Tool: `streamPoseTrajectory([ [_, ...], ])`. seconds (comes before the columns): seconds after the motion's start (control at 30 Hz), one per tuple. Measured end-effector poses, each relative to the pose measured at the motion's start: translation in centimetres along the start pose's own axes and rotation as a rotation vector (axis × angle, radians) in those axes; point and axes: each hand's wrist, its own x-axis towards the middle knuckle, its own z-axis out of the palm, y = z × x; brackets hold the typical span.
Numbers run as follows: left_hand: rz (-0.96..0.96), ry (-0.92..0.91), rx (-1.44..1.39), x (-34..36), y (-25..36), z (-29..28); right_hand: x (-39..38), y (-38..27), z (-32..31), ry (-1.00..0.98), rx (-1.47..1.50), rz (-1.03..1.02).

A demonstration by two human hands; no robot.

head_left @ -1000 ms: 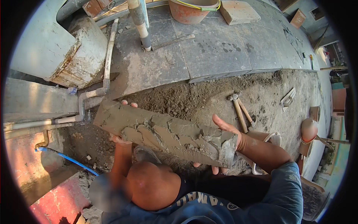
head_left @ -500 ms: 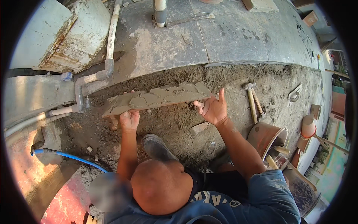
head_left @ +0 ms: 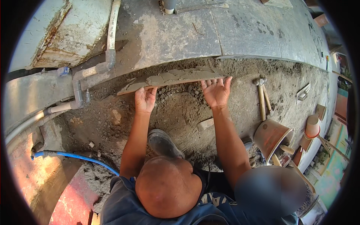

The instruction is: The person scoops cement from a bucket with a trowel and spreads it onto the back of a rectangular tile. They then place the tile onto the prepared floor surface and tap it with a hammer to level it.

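A long, thin slab [head_left: 174,78], thickly coated with uneven grey mortar, lies lengthways between my hands, just short of the raised grey tiled step [head_left: 176,45]. My left hand [head_left: 145,99], palm up, grips its near edge toward the left end, fingertips at the edge. My right hand [head_left: 216,92] holds the same edge near the right end, palm up, fingers underneath and thumb at the side. Dug soil [head_left: 168,97] lies beneath and around it. A small pale block [head_left: 205,124] rests on the ground nearer me, and my boot [head_left: 163,144] is between my forearms.
Pipes [head_left: 78,90] and a rusty white container [head_left: 67,41] are at left, with a blue hose [head_left: 75,156] lower down. At right are hammers [head_left: 261,97], a trowel [head_left: 303,93], a tilted bucket [head_left: 270,137] and a smaller bucket [head_left: 312,127].
Both my hands have moved forward with the slab toward the step's edge. The slab, earlier tilted with its coated face broadly showing, now appears narrower and lies closer to the step.
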Motion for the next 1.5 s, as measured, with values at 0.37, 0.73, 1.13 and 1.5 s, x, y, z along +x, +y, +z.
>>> streamPoseTrajectory([
  [0.37, -0.061, 0.222, 0.043, 2.2, -0.1, 2.4, 4.0, 1.1, -0.4, 0.167, -0.123, -0.072],
  [0.73, -0.115, 0.268, 0.122, 3.7, 0.4, 3.1, 6.4, 1.6, 0.2, 0.262, -0.233, -0.093],
  [1.13, -0.105, 0.359, 0.137, 4.5, 0.5, 3.8, 6.9, 1.8, 0.8, 0.394, -0.274, -0.128],
  [1.5, -0.094, 0.426, 0.151, 4.4, 0.6, 4.3, 7.4, 2.1, 0.3, 0.367, -0.332, -0.138],
])
